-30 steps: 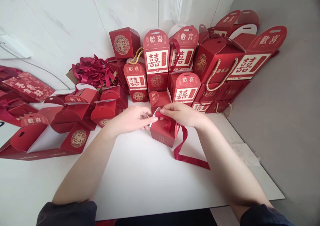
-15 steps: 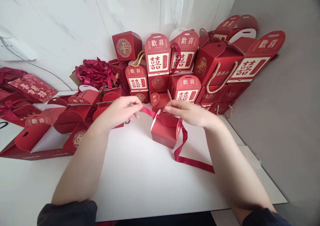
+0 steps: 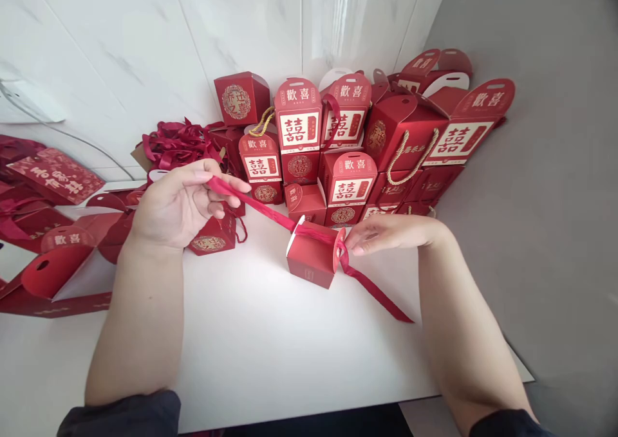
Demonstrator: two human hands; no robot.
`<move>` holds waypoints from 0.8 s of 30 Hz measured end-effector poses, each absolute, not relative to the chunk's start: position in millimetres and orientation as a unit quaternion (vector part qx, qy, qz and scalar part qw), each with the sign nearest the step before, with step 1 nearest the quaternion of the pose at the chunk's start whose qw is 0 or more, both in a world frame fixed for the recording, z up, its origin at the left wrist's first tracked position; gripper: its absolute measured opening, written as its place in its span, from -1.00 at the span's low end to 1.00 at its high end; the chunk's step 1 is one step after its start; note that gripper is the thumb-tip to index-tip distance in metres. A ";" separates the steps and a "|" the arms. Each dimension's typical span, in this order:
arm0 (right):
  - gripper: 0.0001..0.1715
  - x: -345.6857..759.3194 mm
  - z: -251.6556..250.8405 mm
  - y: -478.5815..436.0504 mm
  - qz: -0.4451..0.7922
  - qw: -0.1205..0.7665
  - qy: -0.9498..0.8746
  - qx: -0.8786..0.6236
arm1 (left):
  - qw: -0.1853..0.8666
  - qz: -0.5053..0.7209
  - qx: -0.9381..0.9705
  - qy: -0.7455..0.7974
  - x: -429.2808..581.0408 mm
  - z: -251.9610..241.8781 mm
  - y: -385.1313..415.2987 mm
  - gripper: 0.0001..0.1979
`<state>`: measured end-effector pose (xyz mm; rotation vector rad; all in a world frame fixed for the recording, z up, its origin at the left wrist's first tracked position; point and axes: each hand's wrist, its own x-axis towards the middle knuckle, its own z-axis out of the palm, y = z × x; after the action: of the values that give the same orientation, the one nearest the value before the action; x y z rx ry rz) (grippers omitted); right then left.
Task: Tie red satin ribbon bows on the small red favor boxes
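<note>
A small red gift box (image 3: 311, 257) with rounded end flaps sits on the white table. A dark red ribbon (image 3: 265, 213) runs along its top and through the flaps. My left hand (image 3: 186, 195), raised to the left of the box, pinches one end of this ribbon, which stretches taut down to the left flap. At the right flap, my right hand (image 3: 381, 234) has its bent fingers and thumb slightly apart, fingertips close against the flap and ribbon; whether they touch is hard to tell. Beyond that flap the ribbon's loose tail trails to the right on the table.
Several red gift boxes (image 3: 345, 179) stand stacked along the tiled wall (image 3: 251, 18), some with rope handles. Behind my left hand lies a heap of red ribbons (image 3: 178, 142). An open red box (image 3: 53, 282) is at the left; a grey wall (image 3: 541, 186) borders the right.
My left hand has drawn the ribbon up and left, so it is longer and taut on that side. The right tail is shorter. My right hand has shifted down to the right flap.
</note>
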<state>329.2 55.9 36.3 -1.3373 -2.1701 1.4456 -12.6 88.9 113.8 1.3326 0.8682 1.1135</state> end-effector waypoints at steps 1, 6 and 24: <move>-0.56 327.5 32.0 59.5 0.523 0.084 -0.737 -0.420 | 0.567 0.475 0.568 0.361 -11.8 114.7 86.9 -0.92; -0.45 325.2 16.3 71.9 0.598 0.018 -0.723 -0.345 | 0.564 0.468 0.602 0.319 -14.0 119.1 76.5 -0.89; -0.70 311.3 83.3 44.4 0.414 0.414 -0.668 -0.460 | 0.506 0.568 0.592 0.266 9.9 141.1 61.0 -0.90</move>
<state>311.3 44.4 83.3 -1.1559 -1.6781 1.0401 9.9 61.0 141.1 1.4282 0.6427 1.3693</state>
